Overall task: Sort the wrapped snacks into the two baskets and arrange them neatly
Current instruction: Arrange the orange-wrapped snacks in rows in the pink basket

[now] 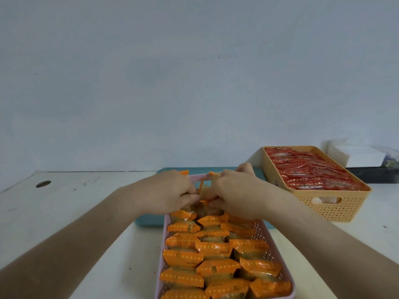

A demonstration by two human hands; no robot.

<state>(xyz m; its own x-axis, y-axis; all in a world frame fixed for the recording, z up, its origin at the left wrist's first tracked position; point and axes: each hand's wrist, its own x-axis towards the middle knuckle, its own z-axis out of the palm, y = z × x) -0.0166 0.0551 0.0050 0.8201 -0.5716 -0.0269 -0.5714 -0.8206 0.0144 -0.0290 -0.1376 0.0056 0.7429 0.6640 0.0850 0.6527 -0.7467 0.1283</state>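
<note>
Both your hands are at the far end of the pink basket (260,228), knuckles up and fingers curled down into it. Your left hand (170,190) grips one of the orange-wrapped snacks (213,249); a crimped orange tip pokes out above its knuckles. Your right hand (235,190), just beside it and nearly touching, pinches another, with an orange wrapper end showing at its top edge. How much of each snack is enclosed is hidden by your fingers.

The rest of the snacks fill the pink basket from your hands to its near end, in roughly three rows. Each has a clear middle showing a brownish filling and bright orange ends with small pale dots and zigzag-cut edges. They overlap, and some lie tilted.

The pink basket's far end rests on a teal tray (146,221), which lies on the white desk (64,212). To the right of the pink basket and further back, apart from it, stands a tan lattice basket (330,208) packed with red-wrapped snacks (311,171) lying flat and overlapping.
</note>
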